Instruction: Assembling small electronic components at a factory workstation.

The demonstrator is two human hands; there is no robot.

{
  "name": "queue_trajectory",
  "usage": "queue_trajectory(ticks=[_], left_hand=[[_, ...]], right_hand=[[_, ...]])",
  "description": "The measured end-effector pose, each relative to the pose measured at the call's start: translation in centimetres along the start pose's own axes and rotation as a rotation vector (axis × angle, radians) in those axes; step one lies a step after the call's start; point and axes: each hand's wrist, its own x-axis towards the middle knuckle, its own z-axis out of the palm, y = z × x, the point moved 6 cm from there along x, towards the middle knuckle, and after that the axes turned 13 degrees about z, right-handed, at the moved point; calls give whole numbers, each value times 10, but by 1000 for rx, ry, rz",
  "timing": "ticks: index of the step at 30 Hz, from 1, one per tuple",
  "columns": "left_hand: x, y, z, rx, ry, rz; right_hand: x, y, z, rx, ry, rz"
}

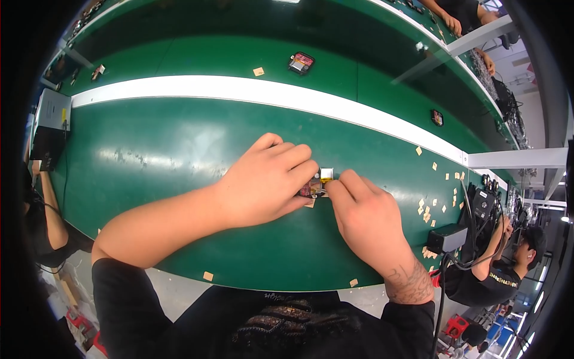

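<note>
Circuit assembly (323,180), near side of white rail (239,88); left hand (269,179) pinching it, right hand (368,209) at its edge, grip unclear. Step, apparently: two-handed close work; next seemingly needs steady holding.

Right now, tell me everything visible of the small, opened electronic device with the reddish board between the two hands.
The small, dark-edged electronic device is open, its insides exposed: a reddish circuit board and, at upper right, a flat silver rectangular piece, metallic in look, with a yellow strip. The bare left hand appears to grip its left side; the bare right hand is at its right edge. Both hide much of it. Whether it rests on the glossy green tabletop is unclear.
</note>
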Motion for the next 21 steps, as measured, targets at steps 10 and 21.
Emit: queue_trajectory(ticks=[10, 21], left_hand=[[1, -2, -7, -41, 26, -16], [0, -4, -7, -120, 21, 21]], right_hand=[[10, 37, 12, 716, -77, 284], [17, 33, 27, 839, -99, 267]])
